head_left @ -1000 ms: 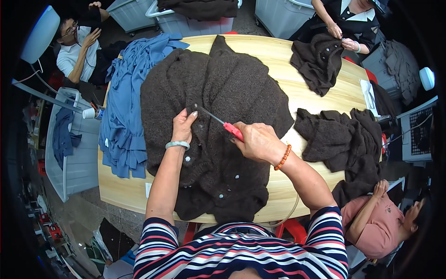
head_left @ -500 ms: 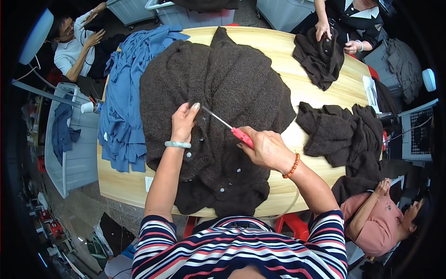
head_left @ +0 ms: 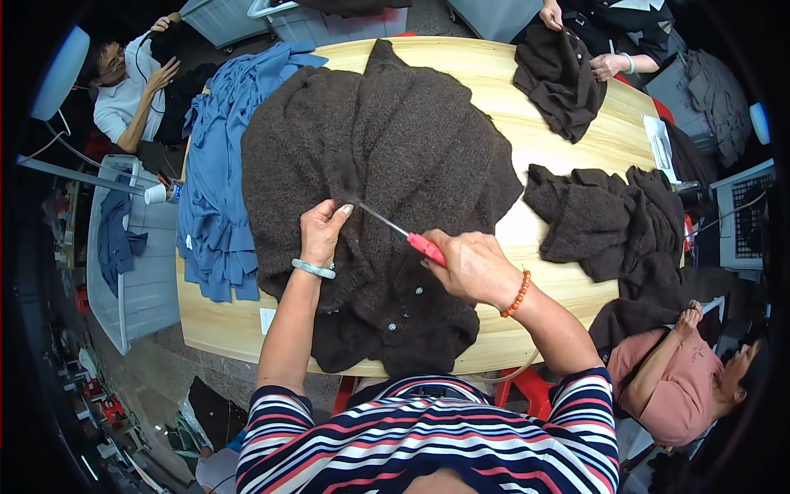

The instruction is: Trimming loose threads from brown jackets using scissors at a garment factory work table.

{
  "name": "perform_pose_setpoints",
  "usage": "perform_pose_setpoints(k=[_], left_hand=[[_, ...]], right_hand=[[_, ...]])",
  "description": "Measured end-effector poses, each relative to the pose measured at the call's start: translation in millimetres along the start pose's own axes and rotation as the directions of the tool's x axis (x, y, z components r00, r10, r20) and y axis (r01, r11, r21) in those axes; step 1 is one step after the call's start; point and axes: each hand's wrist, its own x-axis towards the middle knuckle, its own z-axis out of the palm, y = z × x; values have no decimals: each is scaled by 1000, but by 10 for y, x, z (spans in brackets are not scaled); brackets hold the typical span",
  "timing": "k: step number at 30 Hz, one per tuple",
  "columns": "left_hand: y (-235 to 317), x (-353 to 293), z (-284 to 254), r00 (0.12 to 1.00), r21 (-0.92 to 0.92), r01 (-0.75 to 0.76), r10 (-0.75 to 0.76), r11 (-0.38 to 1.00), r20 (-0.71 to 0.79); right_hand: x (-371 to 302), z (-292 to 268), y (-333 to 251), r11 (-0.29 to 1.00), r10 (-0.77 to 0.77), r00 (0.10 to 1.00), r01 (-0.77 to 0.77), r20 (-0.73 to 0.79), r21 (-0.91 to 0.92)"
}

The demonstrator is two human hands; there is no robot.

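A dark brown knitted cardigan (head_left: 428,140) with shiny buttons lies spread and bunched in front of me. My left hand (head_left: 322,230) pinches a fold of its knit between thumb and fingers. Wrapped round the red handle of a slim metal-shafted tool (head_left: 385,221) is my right hand (head_left: 471,265). The shaft points left, and its tip is at the knit just beside my left thumb. Whether the tip ends in a hook or a blade is too small to tell. Lower on the cardigan, buttons show near its front edge.
Blue garments (head_left: 226,165) are heaped along the left of the wooden table (head_left: 609,173). More dark knits (head_left: 597,222) lie at the right. Across the table a co-worker's hands (head_left: 609,66) handle another dark garment. Other people sit left and lower right. A grey bin (head_left: 136,288) stands at left.
My left hand has come slightly down and nearer the tool tip, still pinching the knit. The tool has shifted slightly. The far co-worker's hands have moved on the dark garment.
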Motion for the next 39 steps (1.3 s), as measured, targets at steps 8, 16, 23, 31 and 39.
perform_pose_setpoints(k=[8, 16, 23, 31, 39], left_hand=[[231, -42, 137, 990, -256, 130, -139, 958, -18], [-85, -15, -92, 997, -272, 53, -36, 961, 68], [123, -555, 145, 997, 323, -25, 46, 946, -58], [-77, -628, 113, 986, -183, 143, -157, 973, -62], [-131, -661, -57, 955, -495, 289, -283, 819, 89]], right_hand=[[60, 6, -26, 1000, -17, 1000, 17, -1, -9], [46, 62, -66, 998, -56, 997, 57, 59, -2], [-242, 94, 82, 996, 15, 1000, -15, 0, 85], [-470, 264, -23, 992, -128, 985, 127, 119, 15], [-493, 311, -73, 990, -140, 984, 140, 108, 7]])
